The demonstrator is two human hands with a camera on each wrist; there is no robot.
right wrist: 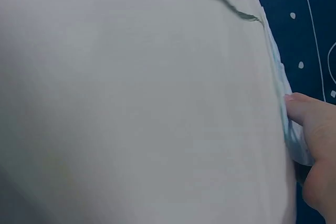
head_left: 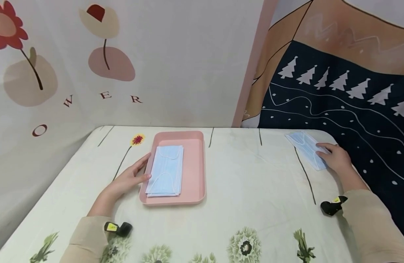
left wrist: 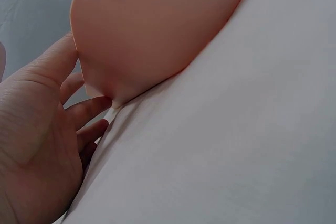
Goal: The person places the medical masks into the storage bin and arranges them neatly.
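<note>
A pink tray (head_left: 193, 164) lies on the table, with a small stack of light blue face masks (head_left: 165, 171) along its left side, white ear loops on top. My left hand (head_left: 127, 180) rests at the tray's left edge. In the left wrist view, the fingers of that hand (left wrist: 39, 124) are spread, touching the outer wall near a corner. Far to the right, my right hand (head_left: 336, 159) pinches a single blue face mask (head_left: 307, 148) by its right edge. That mask slants near the table's right edge; the right wrist view shows it (right wrist: 283, 98) edge-on beside the thumb.
A white floral cloth (head_left: 248, 182) covers the table. Behind it hangs a pale printed curtain (head_left: 188, 73), and a dark blue cloth with white trees (head_left: 353, 109) hangs at the right. Small black devices sit at the left wrist (head_left: 119, 229) and right wrist (head_left: 333, 206).
</note>
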